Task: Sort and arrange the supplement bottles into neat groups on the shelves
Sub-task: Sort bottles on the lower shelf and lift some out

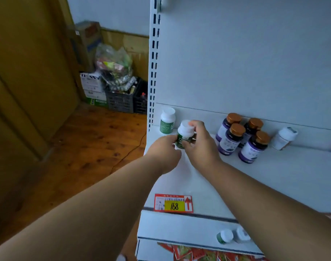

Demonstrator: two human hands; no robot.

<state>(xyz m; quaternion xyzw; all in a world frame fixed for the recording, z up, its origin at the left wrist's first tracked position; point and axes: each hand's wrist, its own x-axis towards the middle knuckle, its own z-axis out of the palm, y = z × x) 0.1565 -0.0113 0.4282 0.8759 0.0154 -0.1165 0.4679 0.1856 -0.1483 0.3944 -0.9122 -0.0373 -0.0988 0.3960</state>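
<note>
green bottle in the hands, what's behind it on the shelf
Behind the held green bottle, another green-labelled bottle with a white cap stands at the back left of the shelf. The left hand and right hand cover the shelf surface right beneath it.

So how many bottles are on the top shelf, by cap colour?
White caps: 3 — one at the back left, one held in both hands, one at the right.
Brown caps: 4 — the purple bottles.
Total: 7
</note>
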